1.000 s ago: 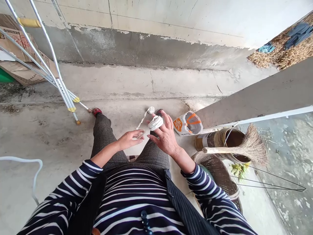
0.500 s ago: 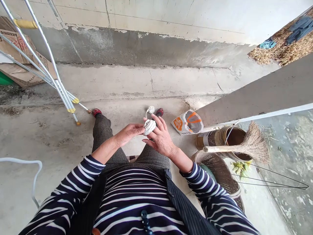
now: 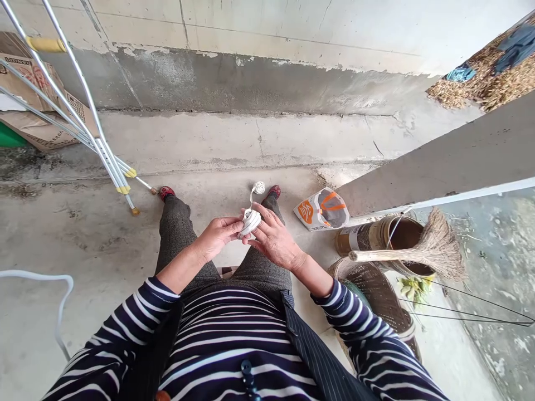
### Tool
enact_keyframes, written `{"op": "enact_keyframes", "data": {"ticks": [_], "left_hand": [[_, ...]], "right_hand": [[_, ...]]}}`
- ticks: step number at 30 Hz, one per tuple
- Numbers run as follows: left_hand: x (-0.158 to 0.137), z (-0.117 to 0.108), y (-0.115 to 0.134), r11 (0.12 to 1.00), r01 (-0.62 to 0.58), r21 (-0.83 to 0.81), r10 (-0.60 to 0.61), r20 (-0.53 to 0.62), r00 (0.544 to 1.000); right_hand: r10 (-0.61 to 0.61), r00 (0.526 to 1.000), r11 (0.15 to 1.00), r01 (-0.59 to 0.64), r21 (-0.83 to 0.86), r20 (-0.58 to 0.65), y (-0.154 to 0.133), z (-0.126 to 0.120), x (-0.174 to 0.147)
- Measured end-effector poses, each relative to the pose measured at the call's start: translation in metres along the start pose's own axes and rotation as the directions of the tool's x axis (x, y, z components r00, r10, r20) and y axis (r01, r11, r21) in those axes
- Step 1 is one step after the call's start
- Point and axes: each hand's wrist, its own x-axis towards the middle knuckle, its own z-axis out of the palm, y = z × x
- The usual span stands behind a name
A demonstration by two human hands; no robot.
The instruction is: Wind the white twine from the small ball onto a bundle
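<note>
To the left of the printed bag (image 3: 321, 210), a white cord coil (image 3: 251, 221) is held between the narrowed grips of the left hand (image 3: 219, 235) and right hand (image 3: 273, 240); the strand (image 3: 251, 197) is best kept lightly taut, its turns laid flat.

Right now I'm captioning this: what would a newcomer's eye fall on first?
Probably the white coil of cord between the left hand and right hand at the centre, with a strand leading to a small ball near the right shoe. Then the crutches at upper left and the broom by the bucket at right.
</note>
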Motion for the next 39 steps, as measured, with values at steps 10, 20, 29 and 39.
{"op": "enact_keyframes", "data": {"ticks": [10, 20, 29, 39], "left_hand": [[-0.003, 0.001, -0.011, 0.994, 0.003, -0.110, -0.007, -0.031, 1.000], [-0.004, 0.001, -0.006, 0.974, -0.083, 0.212, 0.123, -0.182, 0.976], [-0.007, 0.002, -0.007, 0.651, -0.052, 0.757, 0.304, -0.198, 0.932], [-0.004, -0.012, -0.013, 0.405, -0.096, 0.909, 0.360, -0.062, 0.931]], "right_hand": [[-0.204, 0.965, 0.978, 0.208, 0.011, -0.164, 0.014, -0.002, -0.023], [0.537, 0.843, 0.585, -0.352, 0.731, -0.024, -0.008, 0.010, -0.009], [0.610, 0.788, 0.596, -0.525, 0.607, 0.083, -0.015, 0.018, 0.009], [0.630, 0.707, -0.008, -0.409, 0.913, 0.322, -0.004, 0.024, 0.006]]}}
